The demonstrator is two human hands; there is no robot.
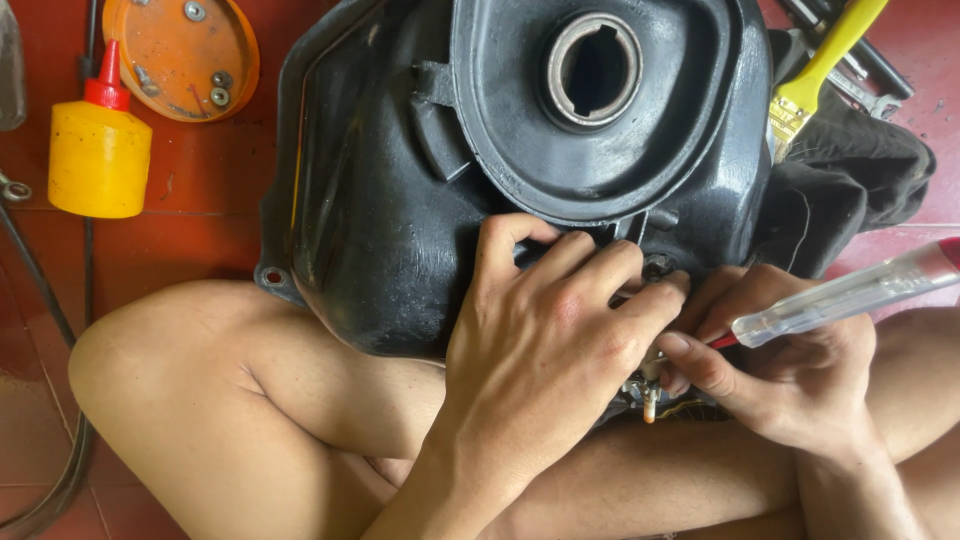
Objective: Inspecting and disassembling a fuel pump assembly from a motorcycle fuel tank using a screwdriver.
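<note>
Left hand (pixel 545 335) presses curled fingers on the black tank (pixel 400 180) in the lap, steadying it; right hand (pixel 790 375) pinches a clear-handled screwdriver (pixel 850 295) at its edge.

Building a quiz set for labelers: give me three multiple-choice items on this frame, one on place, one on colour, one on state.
1. Where is the yellow bottle?
A. On the floor, left of the black tank
B. On top of the tank
C. In the left hand

2. What colour is the bottle's cap?
A. Blue
B. Red
C. White

3. What does the right hand hold?
A. Nothing
B. A paintbrush
C. A clear-handled screwdriver

Key: 1 A, it stands on the red floor beside the tank. 2 B, the nozzle cap is red. 3 C, its fingers grip the screwdriver while the left hand rests on the tank.
</note>
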